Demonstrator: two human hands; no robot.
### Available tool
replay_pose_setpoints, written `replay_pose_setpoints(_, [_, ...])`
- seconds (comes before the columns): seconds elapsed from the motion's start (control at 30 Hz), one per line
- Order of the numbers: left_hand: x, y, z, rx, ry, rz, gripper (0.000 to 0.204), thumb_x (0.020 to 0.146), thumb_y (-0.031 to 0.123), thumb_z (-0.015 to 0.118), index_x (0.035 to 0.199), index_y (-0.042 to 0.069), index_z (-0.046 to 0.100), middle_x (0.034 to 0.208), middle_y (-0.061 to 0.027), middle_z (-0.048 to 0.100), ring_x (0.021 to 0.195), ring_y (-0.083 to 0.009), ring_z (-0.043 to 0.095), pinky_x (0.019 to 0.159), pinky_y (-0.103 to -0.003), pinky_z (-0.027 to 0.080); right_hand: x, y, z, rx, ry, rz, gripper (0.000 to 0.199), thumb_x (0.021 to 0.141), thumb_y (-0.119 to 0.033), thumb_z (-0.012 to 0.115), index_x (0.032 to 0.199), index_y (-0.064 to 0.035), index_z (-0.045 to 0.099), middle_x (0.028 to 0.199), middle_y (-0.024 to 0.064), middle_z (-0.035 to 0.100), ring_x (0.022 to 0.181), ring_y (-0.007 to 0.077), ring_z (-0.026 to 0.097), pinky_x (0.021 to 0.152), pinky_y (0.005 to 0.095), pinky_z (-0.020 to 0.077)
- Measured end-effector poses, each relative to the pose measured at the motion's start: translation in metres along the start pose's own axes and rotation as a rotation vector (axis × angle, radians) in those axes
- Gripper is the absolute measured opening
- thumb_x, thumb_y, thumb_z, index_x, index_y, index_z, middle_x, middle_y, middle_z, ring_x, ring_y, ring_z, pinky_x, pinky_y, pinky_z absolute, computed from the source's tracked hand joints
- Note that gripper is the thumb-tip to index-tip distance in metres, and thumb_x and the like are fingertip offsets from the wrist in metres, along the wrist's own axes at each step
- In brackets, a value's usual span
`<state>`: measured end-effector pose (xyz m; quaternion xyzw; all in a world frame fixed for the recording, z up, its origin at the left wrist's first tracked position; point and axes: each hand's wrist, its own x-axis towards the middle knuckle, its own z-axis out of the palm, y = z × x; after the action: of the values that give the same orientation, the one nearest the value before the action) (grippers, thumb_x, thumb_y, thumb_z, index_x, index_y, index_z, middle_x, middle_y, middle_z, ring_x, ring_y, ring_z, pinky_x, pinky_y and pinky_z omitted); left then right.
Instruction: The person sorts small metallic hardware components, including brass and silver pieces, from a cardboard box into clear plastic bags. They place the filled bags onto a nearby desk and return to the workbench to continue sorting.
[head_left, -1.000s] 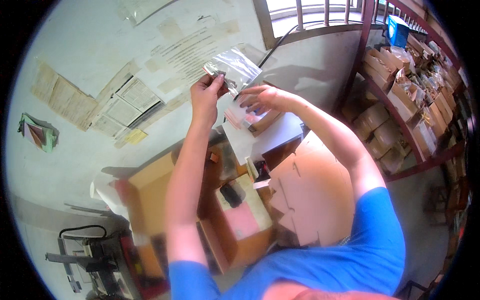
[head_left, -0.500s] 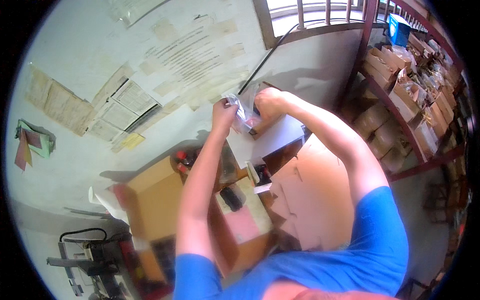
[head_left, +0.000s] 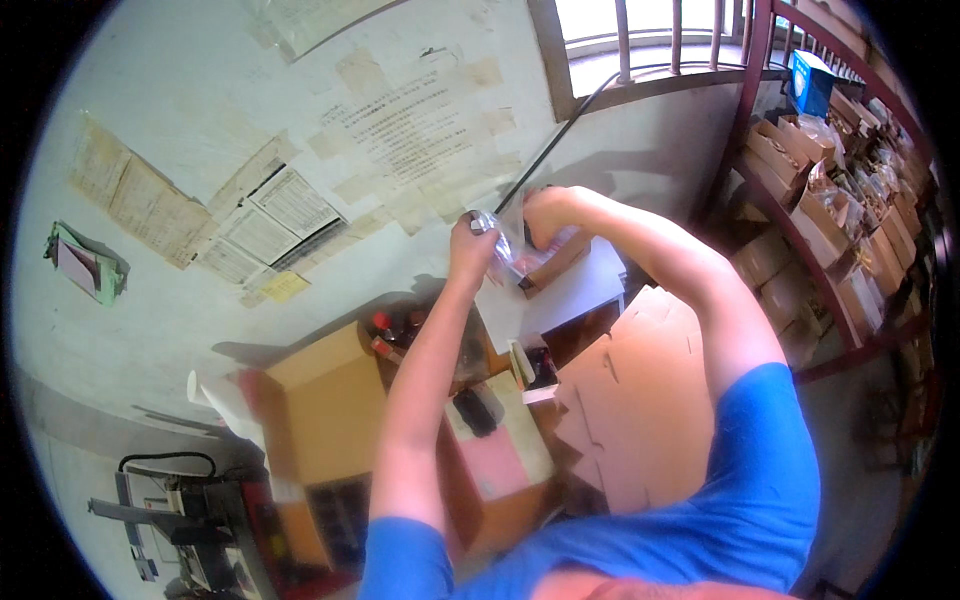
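At the far end of the desk, my left hand [head_left: 473, 250] is closed on the edge of a clear plastic bag [head_left: 508, 243]. Something reddish shows dimly through its film. My right hand [head_left: 549, 213] bends down at the bag's right side, over a small open cardboard box [head_left: 557, 264]. Its fingers are curled and mostly turned away, so what they grip is hidden. Box and bag rest together on a white sheet [head_left: 513, 313], close to the wall.
Nearer me lie a black object [head_left: 477, 411] on a pink-and-cream pad [head_left: 497, 462], a small dark-filled box [head_left: 538, 366] and flat cardboard sheets [head_left: 640, 400]. A large open carton [head_left: 330, 400] stands left. Shelving with filled boxes [head_left: 850, 200] lines the right.
The whole view has shifted, so the scene sits lower and farther right. Both hands stay at the bag and small box, with the right hand's curled pose slightly altered.
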<state>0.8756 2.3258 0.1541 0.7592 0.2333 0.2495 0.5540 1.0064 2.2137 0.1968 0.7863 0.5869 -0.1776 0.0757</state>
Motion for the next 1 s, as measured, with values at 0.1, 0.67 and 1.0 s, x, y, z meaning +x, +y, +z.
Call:
replay_pose_setpoints(0.1, [0.002, 0.0, -0.003, 0.069, -0.024, 0.005, 0.054, 0.068, 0.005, 0.055, 0.118, -0.012, 0.044, 0.082, -0.0182, 0.063, 0.069, -0.02, 0.061, 0.061, -0.03, 0.048, -0.023, 0.01, -0.008, 0.154, 0.131, 0.025, 0.036, 0.062, -0.02, 0.062, 0.094, -0.0031, 0.066, 0.084, 0.0141, 0.066, 0.076, 0.0265, 0.063, 0.068, 0.034, 0.0505])
replay_pose_setpoints(0.67, [0.001, 0.015, 0.034, 0.69, -0.079, 0.229, 0.054, 0.07, 0.019, 0.056, 0.119, -0.002, 0.047, 0.079, -0.0174, 0.064, 0.074, -0.0322, 0.064, 0.066, -0.04, 0.049, -0.055, 0.025, 0.019, 0.172, 0.586, -0.196, 0.02, 0.06, -0.015, 0.055, 0.07, -0.0058, 0.07, 0.095, 0.0179, 0.063, 0.078, 0.0331, 0.062, 0.072, 0.0358, 0.05])
replay_pose_setpoints(1.0, [-0.048, 0.048, -0.075, 0.681, 0.026, 0.421, 0.035, 0.08, 0.027, 0.057, 0.108, 0.005, 0.057, 0.085, -0.0162, 0.065, 0.081, -0.0329, 0.062, 0.079, -0.04, 0.046, -0.055, 0.002, 0.017, 0.145, 0.369, -0.017, 0.022, 0.06, -0.01, 0.063, 0.081, -0.0086, 0.07, 0.108, 0.0155, 0.06, 0.093, 0.0294, 0.059, 0.078, 0.0314, 0.0492])
